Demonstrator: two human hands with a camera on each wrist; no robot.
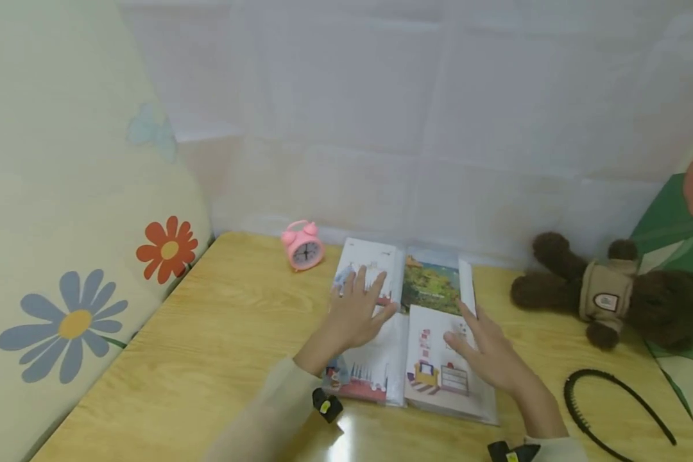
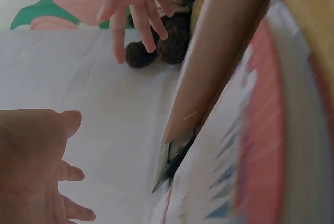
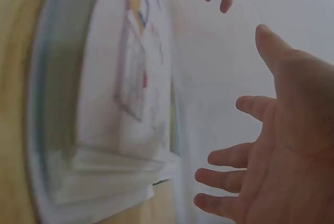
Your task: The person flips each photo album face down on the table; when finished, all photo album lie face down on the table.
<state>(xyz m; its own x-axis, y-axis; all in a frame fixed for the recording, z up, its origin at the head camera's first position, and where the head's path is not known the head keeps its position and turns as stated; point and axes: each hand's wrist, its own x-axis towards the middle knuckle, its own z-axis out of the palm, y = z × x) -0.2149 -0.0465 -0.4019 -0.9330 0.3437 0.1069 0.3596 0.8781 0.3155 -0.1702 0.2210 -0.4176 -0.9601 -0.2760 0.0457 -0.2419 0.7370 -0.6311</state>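
Note:
An open album [image 1: 487,407] with clear pocket pages lies flat, showing illustrated cards. My left hand [image 1: 355,314] hovers over its left page, fingers spread. Above the right page my right hand [image 1: 487,350] is held with its fingers apart. On the right page are a scenic picture [image 1: 430,279] and a white card [image 1: 439,378] with a small drawing. Both wrist views show the left hand [image 2: 31,166] and the right hand [image 3: 292,140] empty and raised off the pages. Seen edge-on there, the album's leaves stand slightly fanned.
A pink alarm clock [image 1: 305,247] stands behind the album to the left. To the right, a brown plush bear [image 1: 606,295] lies on its side, with a black headband [image 1: 583,417] nearer the front. White cloth [image 1: 346,128] hangs behind the wooden table [image 1: 208,359].

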